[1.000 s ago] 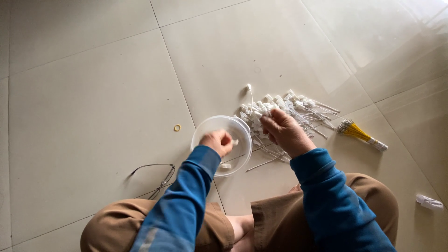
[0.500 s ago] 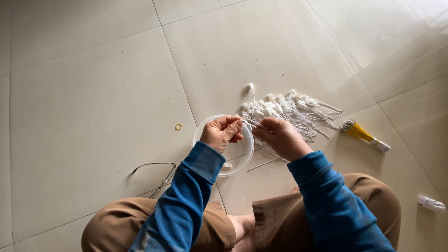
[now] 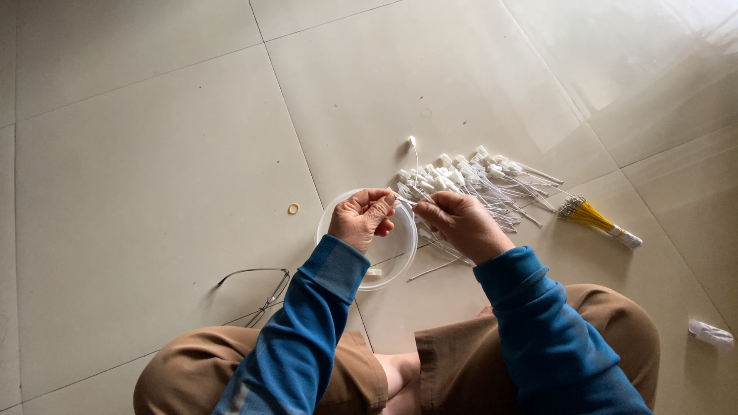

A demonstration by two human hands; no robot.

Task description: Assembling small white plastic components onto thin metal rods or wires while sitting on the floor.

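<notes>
1. Left hand [image 3: 361, 219] and right hand [image 3: 461, 224] together pinch one thin white wire piece [image 3: 405, 201] above a clear round dish [image 3: 392, 265].
2. The dish seems to hold one small piece only.
3. A large pile of white wire pieces [image 3: 477, 180] waits just right.

white-tipped wire piece [image 3: 405, 200] | thin, pinched between both hands | above clear round dish [image 3: 400, 253] on floor

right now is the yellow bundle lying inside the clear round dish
No, the yellow bundle lies on the floor tiles, apart from the clear round dish.
</notes>
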